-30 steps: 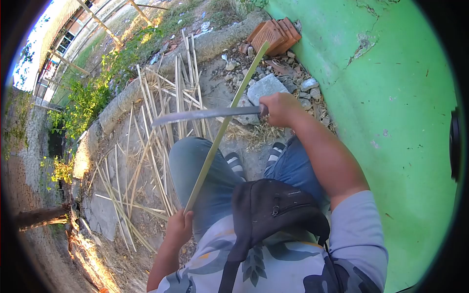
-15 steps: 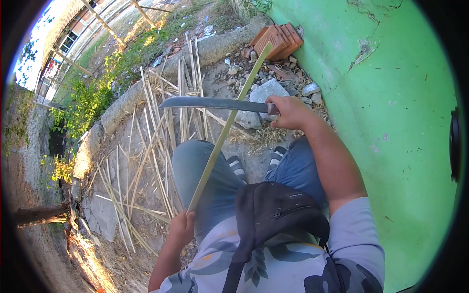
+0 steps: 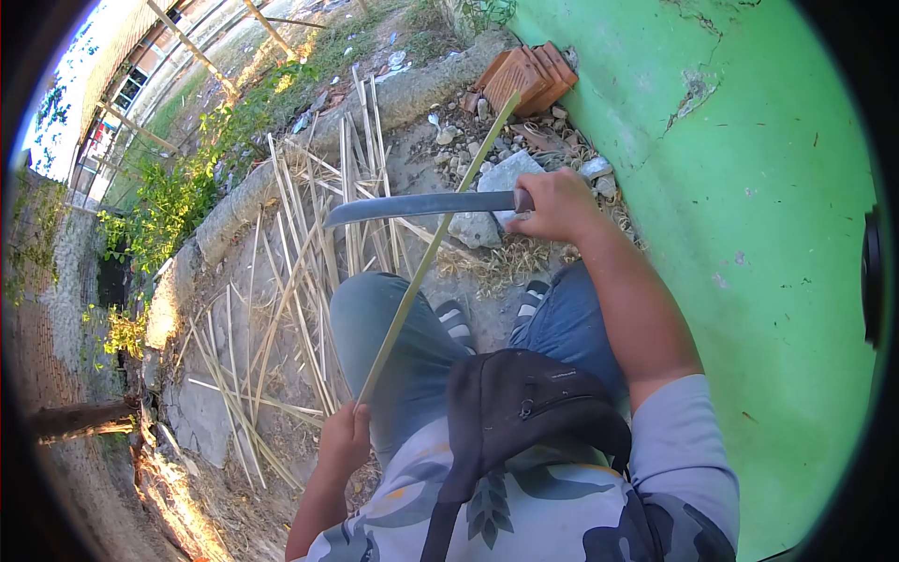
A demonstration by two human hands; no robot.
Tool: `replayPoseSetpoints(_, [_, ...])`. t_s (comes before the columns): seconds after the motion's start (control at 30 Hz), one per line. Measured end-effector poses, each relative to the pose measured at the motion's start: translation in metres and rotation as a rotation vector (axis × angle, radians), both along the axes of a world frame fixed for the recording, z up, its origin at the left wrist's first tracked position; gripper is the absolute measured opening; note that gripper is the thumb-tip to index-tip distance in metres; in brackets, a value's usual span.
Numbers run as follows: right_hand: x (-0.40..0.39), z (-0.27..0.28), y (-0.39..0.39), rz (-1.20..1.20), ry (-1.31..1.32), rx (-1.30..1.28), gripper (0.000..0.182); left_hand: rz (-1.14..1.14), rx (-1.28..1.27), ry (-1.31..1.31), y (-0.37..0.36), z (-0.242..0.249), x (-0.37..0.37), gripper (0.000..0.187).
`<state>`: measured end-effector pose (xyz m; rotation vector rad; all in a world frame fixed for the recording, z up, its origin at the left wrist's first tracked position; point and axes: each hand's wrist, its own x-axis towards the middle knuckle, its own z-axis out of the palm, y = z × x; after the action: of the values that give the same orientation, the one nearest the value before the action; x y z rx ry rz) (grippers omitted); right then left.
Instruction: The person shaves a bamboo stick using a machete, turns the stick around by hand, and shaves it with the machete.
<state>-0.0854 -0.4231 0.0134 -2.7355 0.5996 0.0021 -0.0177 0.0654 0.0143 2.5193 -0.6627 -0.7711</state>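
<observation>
My left hand (image 3: 346, 438) is closed round the lower end of a long, thin greenish strip (image 3: 409, 298), which slants up and to the right past my knee. My right hand (image 3: 554, 208) grips the handle of a machete (image 3: 421, 206). The blade points left, nearly level, and crosses the strip above its middle; whether the two touch I cannot tell. Many pale strips (image 3: 290, 290) lie crossed on the ground left of my legs.
A green wall (image 3: 749, 281) rises on the right. Stacked orange tiles (image 3: 529, 80) and rubble (image 3: 510, 173) lie at its foot. A low stone kerb (image 3: 229, 211) curves behind the strips, with bushes (image 3: 173, 201) beyond. A black bag (image 3: 534, 403) rests on my lap.
The machete has shifted slightly right, and its tip has dropped a little. The strip's upper end is slightly lower. My left hand keeps its hold.
</observation>
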Motion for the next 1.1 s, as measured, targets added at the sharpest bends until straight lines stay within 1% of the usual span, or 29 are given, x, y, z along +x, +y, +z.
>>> replayPoseSetpoints(0.1, [-0.005,-0.004,-0.001,0.082,0.012,0.019,0.057,-0.004,-0.004,-0.013,0.000,-0.002,0.001,0.045])
replayPoseSetpoints(0.2, [-0.005,-0.027,-0.008,0.143,-0.124,0.112,0.055,-0.004,-0.055,-0.020,0.005,-0.015,0.001,0.046])
replayPoseSetpoints(0.3, [-0.005,-0.035,-0.010,0.158,-0.151,0.154,0.055,-0.019,-0.119,-0.051,0.009,-0.020,0.000,0.048])
replayPoseSetpoints(0.4, [-0.002,-0.032,-0.004,0.112,-0.179,0.151,0.044,-0.014,-0.089,-0.022,0.008,-0.016,0.002,0.046])
replayPoseSetpoints(0.5, [0.003,-0.014,0.007,0.099,-0.136,0.029,0.026,0.007,-0.055,0.017,0.001,-0.006,0.000,0.044])
replayPoseSetpoints(0.57, [0.004,-0.006,0.017,0.122,-0.123,-0.036,0.021,-0.014,-0.085,-0.003,-0.004,-0.003,0.001,0.043])
replayPoseSetpoints(0.6, [0.005,-0.005,0.019,0.136,-0.117,-0.065,0.018,-0.026,-0.056,-0.006,-0.007,-0.001,0.003,0.043])
replayPoseSetpoints(0.7, [0.015,-0.026,0.007,0.072,0.006,-0.030,0.019,-0.034,0.016,-0.021,-0.007,-0.001,0.000,0.041])
replayPoseSetpoints(0.77, [0.020,-0.044,-0.005,-0.023,-0.044,0.079,0.019,-0.051,0.025,-0.054,-0.006,-0.010,0.001,0.040])
replayPoseSetpoints(0.8, [0.020,-0.043,-0.008,-0.073,-0.071,0.130,0.019,-0.054,0.003,-0.038,-0.009,-0.009,0.002,0.039])
replayPoseSetpoints(0.9, [0.016,-0.043,-0.003,0.005,-0.059,0.103,0.018,-0.051,-0.023,-0.026,-0.011,-0.005,0.003,0.036])
replayPoseSetpoints(1.0, [0.011,-0.019,0.020,0.100,-0.023,0.001,0.018,-0.056,0.002,-0.071,-0.009,-0.011,-0.003,0.034])
replayPoseSetpoints(1.1, [0.006,-0.005,0.019,0.090,0.000,-0.035,0.018,-0.054,-0.002,-0.106,-0.012,-0.010,-0.005,0.033])
